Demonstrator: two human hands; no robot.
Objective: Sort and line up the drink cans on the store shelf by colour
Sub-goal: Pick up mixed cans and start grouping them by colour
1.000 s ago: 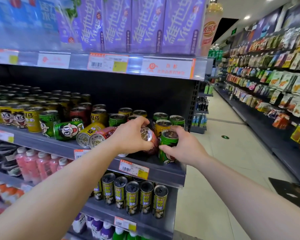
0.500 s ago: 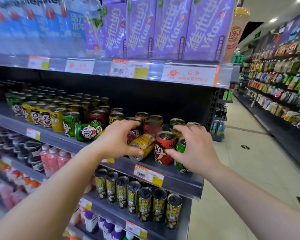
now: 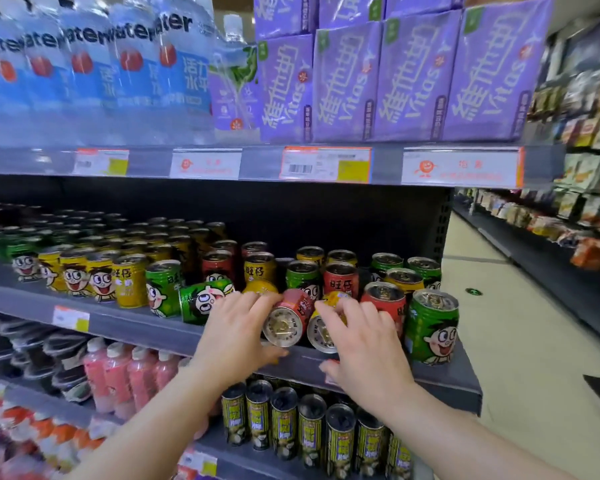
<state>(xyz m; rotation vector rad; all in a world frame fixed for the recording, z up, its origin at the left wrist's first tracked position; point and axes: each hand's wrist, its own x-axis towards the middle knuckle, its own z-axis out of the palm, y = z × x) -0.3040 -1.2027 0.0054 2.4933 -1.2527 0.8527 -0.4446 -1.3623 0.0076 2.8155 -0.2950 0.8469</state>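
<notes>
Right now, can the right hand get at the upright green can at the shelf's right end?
Probably yes: the green can stands at the front edge, nothing before it, just beside the right hand, which touches a lying yellow can.

aisle floor (image 3: 520,358): pale glossy tiles | dark grey shelving unit (image 3: 444,379) on the left | opposite rack (image 3: 575,188) of snack packets on the right | perforated upright (image 3: 445,220) at shelf end | light: bright, even
</notes>
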